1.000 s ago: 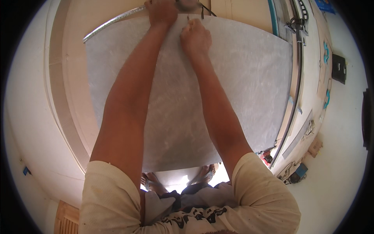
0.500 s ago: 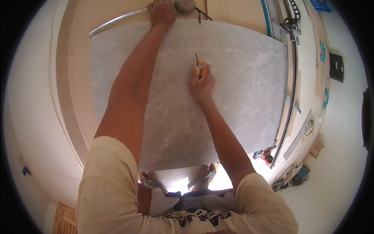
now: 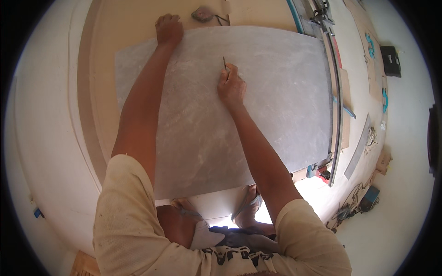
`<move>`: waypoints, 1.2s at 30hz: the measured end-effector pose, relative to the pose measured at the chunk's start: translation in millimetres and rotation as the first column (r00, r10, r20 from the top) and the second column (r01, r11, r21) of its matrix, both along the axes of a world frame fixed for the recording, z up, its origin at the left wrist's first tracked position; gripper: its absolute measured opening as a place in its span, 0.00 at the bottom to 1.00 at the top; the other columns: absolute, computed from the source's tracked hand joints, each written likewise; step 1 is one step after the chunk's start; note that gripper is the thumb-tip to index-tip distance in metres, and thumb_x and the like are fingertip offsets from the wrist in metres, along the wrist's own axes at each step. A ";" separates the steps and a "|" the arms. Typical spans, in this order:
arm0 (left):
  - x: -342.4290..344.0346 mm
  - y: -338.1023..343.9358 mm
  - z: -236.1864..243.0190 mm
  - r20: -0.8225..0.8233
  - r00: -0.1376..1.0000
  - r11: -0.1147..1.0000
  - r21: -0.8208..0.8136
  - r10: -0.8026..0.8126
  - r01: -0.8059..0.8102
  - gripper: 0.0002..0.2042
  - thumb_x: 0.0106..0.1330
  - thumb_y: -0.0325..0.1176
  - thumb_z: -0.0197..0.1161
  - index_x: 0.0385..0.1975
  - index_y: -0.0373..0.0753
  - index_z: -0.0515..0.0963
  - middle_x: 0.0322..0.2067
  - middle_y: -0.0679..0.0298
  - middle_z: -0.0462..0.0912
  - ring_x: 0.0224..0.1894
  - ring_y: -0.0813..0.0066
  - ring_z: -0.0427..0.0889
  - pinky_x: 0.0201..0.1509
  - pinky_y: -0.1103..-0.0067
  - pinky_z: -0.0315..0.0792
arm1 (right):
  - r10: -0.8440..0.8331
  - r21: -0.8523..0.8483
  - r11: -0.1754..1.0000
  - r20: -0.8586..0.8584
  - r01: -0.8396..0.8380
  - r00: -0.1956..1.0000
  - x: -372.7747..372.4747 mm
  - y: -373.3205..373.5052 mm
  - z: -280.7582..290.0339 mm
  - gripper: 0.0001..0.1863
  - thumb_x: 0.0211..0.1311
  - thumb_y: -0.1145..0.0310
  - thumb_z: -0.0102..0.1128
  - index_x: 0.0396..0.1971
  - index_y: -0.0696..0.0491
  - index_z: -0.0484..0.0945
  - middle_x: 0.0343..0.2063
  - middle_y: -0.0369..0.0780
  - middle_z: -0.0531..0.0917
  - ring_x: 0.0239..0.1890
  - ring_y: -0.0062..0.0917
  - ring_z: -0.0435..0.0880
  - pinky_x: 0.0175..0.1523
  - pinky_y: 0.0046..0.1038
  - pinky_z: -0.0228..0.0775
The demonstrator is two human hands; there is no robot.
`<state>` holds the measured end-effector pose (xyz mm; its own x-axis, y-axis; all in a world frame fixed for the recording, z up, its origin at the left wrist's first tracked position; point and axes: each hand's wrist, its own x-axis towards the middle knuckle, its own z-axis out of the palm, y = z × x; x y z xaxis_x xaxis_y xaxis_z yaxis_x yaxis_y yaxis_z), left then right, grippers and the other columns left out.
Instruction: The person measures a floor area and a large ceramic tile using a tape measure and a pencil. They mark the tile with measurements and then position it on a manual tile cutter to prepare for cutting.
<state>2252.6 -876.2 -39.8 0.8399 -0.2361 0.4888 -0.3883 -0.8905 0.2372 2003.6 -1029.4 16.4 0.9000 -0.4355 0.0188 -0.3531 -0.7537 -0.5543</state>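
Observation:
A large grey tile [image 3: 276, 101] lies flat in front of me, its near edge above my feet. My left hand [image 3: 169, 31] is at its far edge toward the left, fingers curled down over the edge; the fingertips are hidden. Over the middle of the tile, my right hand [image 3: 232, 85] is closed around a thin dark pencil [image 3: 224, 63], which points away from me. Beyond the far edge rests a round tape measure [image 3: 202, 14] with a dark strap, its blade no longer showing.
Brown cardboard [image 3: 258, 13] lies under and beyond the tile. Along the right side runs a tile cutter's dark rail [image 3: 339, 101]. Further right are a black case [image 3: 391, 61], teal-handled tools [image 3: 385, 100], a grey strip [image 3: 357, 147] and a blue corded tool [image 3: 369, 198].
The tape measure's extended blade has gone back in. My left hand has left the blade and curled over the tile's edge. My feet have shifted, and the view has turned slightly.

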 end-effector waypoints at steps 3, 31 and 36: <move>-35.1 35.9 9.7 -0.007 1.000 0.998 -0.064 0.013 -0.014 0.17 0.61 0.40 0.60 0.48 0.42 0.77 0.50 0.57 0.77 0.60 0.57 0.68 0.66 0.61 0.58 | 0.027 0.051 0.998 -0.001 -0.027 1.000 -3.2 3.0 2.3 0.14 0.69 0.63 0.48 0.50 0.53 0.72 0.29 0.46 0.83 0.31 0.38 0.84 0.39 0.38 0.74; -277.1 251.3 37.9 -0.875 0.465 0.606 -0.299 0.133 -0.737 0.26 0.53 0.42 0.69 0.38 0.20 0.78 0.35 0.51 0.82 0.37 0.61 0.79 0.44 0.67 0.71 | -0.421 -0.063 0.906 -0.218 0.418 0.880 -435.7 -219.1 79.5 0.08 0.57 0.72 0.51 0.28 0.58 0.78 0.32 0.51 0.83 0.39 0.44 0.84 0.46 0.41 0.74; -275.3 261.2 36.4 -0.855 0.517 0.615 -0.387 0.041 -0.688 0.28 0.53 0.41 0.70 0.44 0.20 0.76 0.42 0.50 0.81 0.43 0.60 0.79 0.51 0.68 0.70 | -0.617 0.553 0.358 -0.464 0.752 0.635 -422.2 -227.5 51.9 0.10 0.66 0.62 0.52 0.39 0.53 0.74 0.27 0.37 0.79 0.30 0.24 0.81 0.36 0.30 0.76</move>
